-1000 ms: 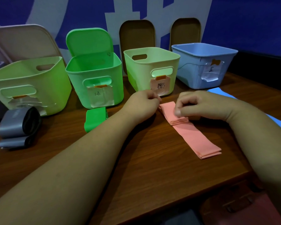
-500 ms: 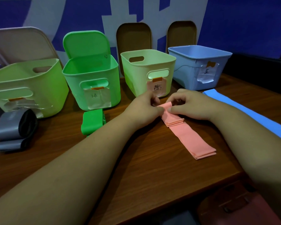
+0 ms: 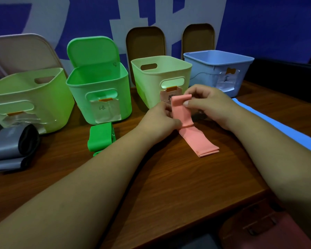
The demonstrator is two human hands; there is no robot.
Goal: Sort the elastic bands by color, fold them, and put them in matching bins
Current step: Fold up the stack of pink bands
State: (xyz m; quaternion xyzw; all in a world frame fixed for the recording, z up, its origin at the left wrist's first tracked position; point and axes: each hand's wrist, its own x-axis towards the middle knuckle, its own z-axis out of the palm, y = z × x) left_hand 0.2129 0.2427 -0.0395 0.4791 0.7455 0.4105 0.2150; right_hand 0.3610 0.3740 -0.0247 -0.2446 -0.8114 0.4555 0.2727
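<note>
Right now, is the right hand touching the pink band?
Touching. The head view shows the right hand pinching the lifted top edge of the pink band, with a fingertip over its front face. The left hand grips it at the fold.

place: office-like workroom | cues: wooden desk [image 3: 169, 186], labelled bins [image 3: 79, 97], blue printed banner [image 3: 258, 24]

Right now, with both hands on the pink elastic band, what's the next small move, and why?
Probably lay the raised end down over the flat part. The left hand and right hand pinch the far end of the pink elastic band upright, while its near stretch lies unfolded on the brown wooden table, so folding looks unfinished.
</note>
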